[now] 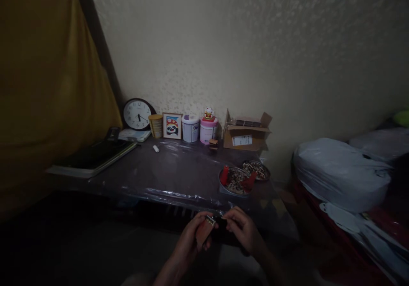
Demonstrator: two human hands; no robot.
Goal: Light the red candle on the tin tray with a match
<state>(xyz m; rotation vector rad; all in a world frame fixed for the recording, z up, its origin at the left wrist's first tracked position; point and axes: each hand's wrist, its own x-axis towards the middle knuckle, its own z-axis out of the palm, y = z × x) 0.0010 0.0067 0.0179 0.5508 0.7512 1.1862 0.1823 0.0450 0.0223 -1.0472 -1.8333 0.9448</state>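
Dimly, I make out a small reddish-brown box (203, 232) at six o'clock in my head view, with a row of pale ends (210, 220) along its top edge. The left hand (192, 231) I follow has its fingers wrapped around it. At three o'clock from the box, the right hand (242, 225) pinches a thin piece (224, 218), too dark and blurred for me to identify. Fingers hide part of the box's sides, and both forearms run off below, cut by the frame's edge.
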